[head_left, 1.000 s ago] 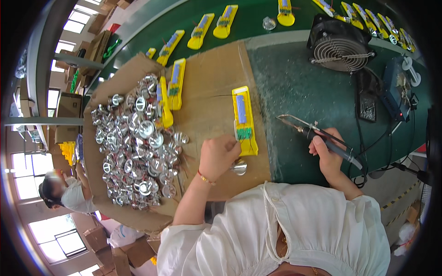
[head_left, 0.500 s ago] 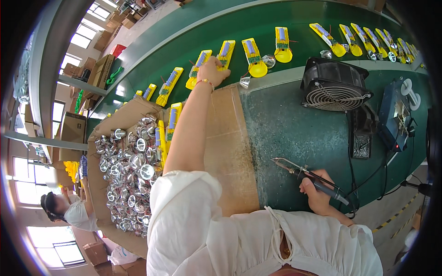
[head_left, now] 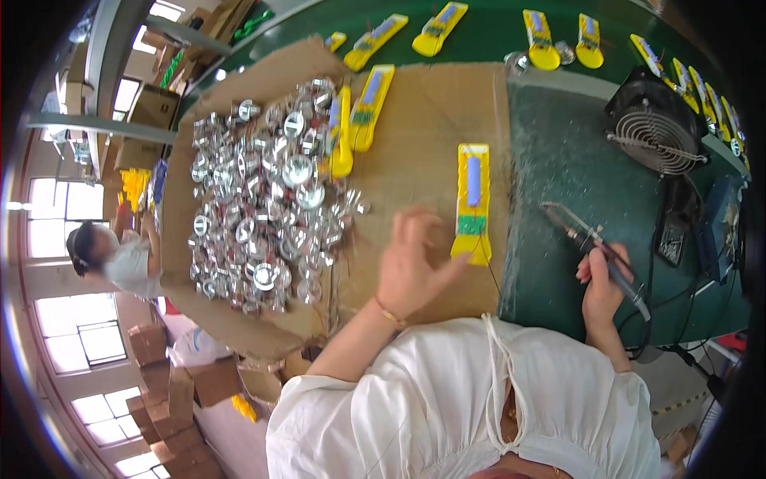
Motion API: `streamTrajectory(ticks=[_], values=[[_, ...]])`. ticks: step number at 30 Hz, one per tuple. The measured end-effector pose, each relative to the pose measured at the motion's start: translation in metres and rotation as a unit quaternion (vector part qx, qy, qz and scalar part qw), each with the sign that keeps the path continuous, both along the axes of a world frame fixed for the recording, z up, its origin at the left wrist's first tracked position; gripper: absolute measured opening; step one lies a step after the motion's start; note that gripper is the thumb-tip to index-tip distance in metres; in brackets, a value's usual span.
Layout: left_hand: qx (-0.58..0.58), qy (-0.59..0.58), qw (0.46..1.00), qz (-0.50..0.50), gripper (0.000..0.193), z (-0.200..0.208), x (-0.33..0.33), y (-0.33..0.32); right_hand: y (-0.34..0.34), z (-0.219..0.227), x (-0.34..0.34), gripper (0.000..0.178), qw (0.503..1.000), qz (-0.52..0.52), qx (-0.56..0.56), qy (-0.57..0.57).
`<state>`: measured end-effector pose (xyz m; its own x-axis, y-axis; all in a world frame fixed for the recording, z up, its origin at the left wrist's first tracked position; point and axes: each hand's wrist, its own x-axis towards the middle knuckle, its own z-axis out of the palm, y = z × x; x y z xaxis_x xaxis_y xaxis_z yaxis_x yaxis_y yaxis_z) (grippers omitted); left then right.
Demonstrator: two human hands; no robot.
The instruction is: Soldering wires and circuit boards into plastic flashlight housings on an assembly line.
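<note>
A yellow torch housing (head_left: 462,249) lies on the cardboard sheet in front of me, holding a blue cylindrical battery and a green circuit board; a thin dark wire trails from its lower end. My left hand (head_left: 413,267) hovers just left of it, slightly blurred. Its fingers are apart, the thumb points toward the housing's wide end, and nothing shows in the grasp. Over the green tabletop, my right hand (head_left: 602,287) is closed around the handle of a soldering iron (head_left: 613,267), whose tip points up and left, away from the housing.
At left, a cardboard box (head_left: 185,231) holds many silvery reflector cups (head_left: 297,170). Two more yellow housings (head_left: 367,120) lean by its right edge. Others line the far green bench. A black fan (head_left: 650,132) and a blue soldering station (head_left: 716,227) stand right. Another person (head_left: 128,259) works far left.
My left hand has come back from the far row, and a yellow torch housing now lies on the cardboard beside it. The view has shifted left; my right hand still grips the soldering iron.
</note>
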<state>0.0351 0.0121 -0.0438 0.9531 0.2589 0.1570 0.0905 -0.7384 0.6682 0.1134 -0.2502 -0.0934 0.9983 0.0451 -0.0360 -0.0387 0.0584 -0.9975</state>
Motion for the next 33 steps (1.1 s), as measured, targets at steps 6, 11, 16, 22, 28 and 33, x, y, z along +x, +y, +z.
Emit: streamTrajectory(ticks=[6, 11, 16, 22, 28, 33], values=[[0.087, 0.002, 0.984, 0.158, 0.019, 0.000, -0.035, 0.077, 0.004, 0.003, -0.007, 0.017, 1.000, -0.005, -0.009, -0.027], [0.399, -0.013, 0.896, 0.196, 0.021, 0.003, -0.014, 0.080, 0.006, 0.012, -0.020, 0.017, 1.000, 0.009, -0.004, -0.021], [0.423, 0.067, 0.859, 0.282, 0.035, -0.009, 0.017, 0.094, 0.009, 0.017, -0.032, 0.016, 0.999, 0.029, -0.009, -0.013], [0.016, -0.055, 0.991, 0.117, 0.009, 0.000, -0.002, 0.068, 0.008, 0.020, -0.036, 0.016, 1.000, 0.024, -0.010, 0.005], [-0.297, 0.045, 0.950, 0.088, 0.018, -0.009, -0.014, 0.041, 0.021, 0.030, -0.035, 0.017, 0.998, 0.067, 0.012, 0.019], [-0.310, 0.066, 0.944, 0.090, 0.016, -0.015, -0.012, 0.019, 0.032, 0.032, -0.037, 0.017, 0.993, 0.119, 0.021, 0.002]])
